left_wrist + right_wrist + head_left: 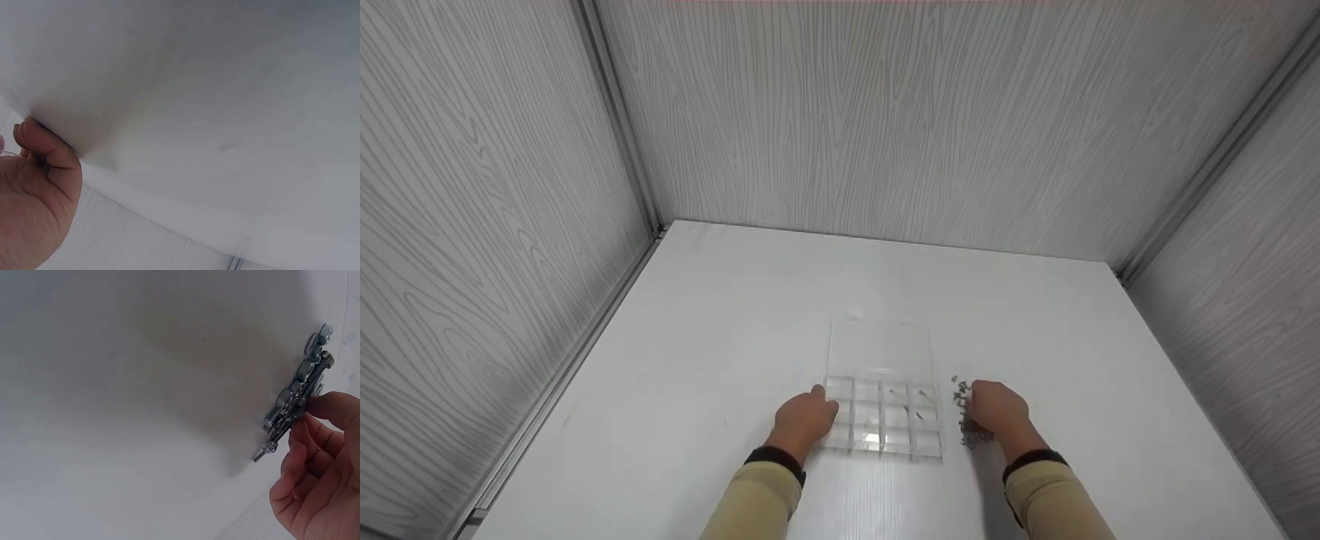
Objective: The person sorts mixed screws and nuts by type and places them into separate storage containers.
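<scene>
A clear plastic compartment box [897, 453] lies on the table with its lid [879, 349] folded back. Several small screws [919, 416] lie in its right-hand compartments. My left hand [805, 417] grips the box's left side, thumb over the rim; in the left wrist view its fingers [49, 145] are curled near the tabletop. Right of the box is a pile of metal nuts and bolts [306, 368]. My right hand [997, 409] is at this pile, its thumb and fingertips pinching a small metal fastener among the pieces; which piece, I cannot tell.
The white table [735, 300] is bounded by a grey wood-grain panel [847, 120] at the back and by similar panels on the left [480, 187] and right [1245, 300]. Loose nuts and bolts trail along the box's right side.
</scene>
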